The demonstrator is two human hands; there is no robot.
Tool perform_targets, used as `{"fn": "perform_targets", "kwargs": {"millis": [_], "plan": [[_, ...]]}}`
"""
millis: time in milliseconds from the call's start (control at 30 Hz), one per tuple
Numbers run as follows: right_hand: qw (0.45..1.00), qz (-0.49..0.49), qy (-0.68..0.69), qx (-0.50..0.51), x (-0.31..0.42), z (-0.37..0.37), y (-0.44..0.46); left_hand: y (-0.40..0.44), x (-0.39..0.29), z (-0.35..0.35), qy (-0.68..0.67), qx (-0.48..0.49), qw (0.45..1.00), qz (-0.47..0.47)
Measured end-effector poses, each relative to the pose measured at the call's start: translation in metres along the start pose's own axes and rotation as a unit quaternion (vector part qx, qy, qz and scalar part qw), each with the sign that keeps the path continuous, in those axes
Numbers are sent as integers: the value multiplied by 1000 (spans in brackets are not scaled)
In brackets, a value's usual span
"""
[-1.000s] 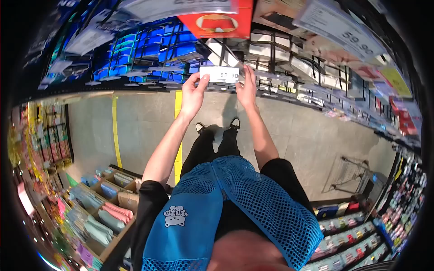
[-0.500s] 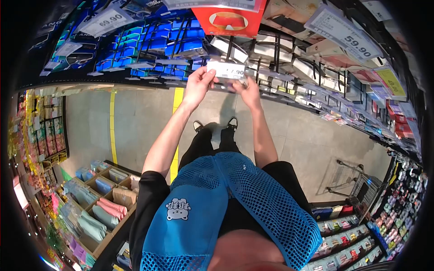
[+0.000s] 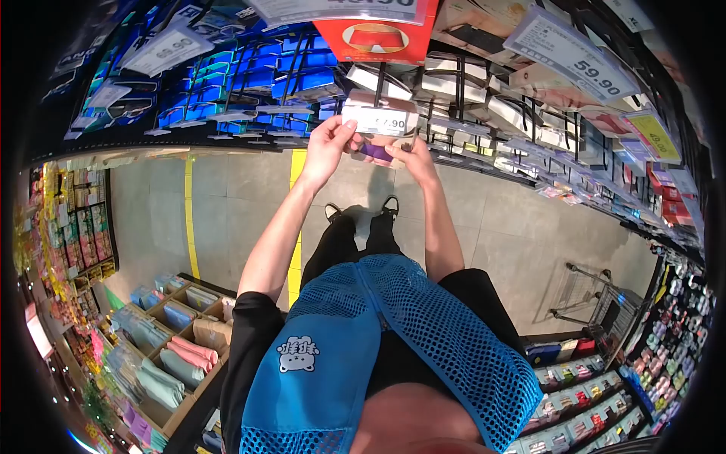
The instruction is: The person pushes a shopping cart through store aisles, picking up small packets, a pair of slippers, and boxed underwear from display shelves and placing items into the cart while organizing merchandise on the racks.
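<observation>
My left hand (image 3: 327, 151) is closed at the left edge of a white price tag (image 3: 378, 122), its thumb on the tag's lower corner. The tag's price ends in 7.90. Behind and below the tag is a beige package with a purple panel (image 3: 376, 153). At its lower right, my right hand (image 3: 414, 161) grips the package with the thumb in front; the other fingers are mostly hidden. White boxes (image 3: 382, 82) hang on hooks just beyond both hands.
Blue packages (image 3: 302, 76) hang at left, with a red box (image 3: 386, 38) above. Price tags (image 3: 571, 57) stick out at upper right. A bin of folded goods (image 3: 181, 314) stands lower left; a shopping cart (image 3: 609, 306) is at right.
The beige package with the purple panel now shows below and around the price tag. My right hand's fingers, blurred before, are settled on it. My view has shifted slightly.
</observation>
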State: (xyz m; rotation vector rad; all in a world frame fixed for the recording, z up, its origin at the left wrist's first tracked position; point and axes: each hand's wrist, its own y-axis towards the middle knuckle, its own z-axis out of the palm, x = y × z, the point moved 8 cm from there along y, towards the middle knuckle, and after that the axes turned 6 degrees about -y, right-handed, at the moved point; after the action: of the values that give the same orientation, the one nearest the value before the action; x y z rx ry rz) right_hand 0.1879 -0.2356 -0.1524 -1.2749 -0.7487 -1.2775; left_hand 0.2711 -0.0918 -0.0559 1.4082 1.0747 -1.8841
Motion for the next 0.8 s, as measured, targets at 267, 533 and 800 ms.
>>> {"fn": "perform_targets", "kwargs": {"millis": [267,533,800], "plan": [[995,38,92,9,-2,1,20,1,1,1,-32,-15,999,30],[958,-8,-189,-217,18,-24,39,3,5,1,-23,-17,999,34],[913,-122,-174,-347,30,-27,48,-10,9,-3,-23,-37,998,46]]}}
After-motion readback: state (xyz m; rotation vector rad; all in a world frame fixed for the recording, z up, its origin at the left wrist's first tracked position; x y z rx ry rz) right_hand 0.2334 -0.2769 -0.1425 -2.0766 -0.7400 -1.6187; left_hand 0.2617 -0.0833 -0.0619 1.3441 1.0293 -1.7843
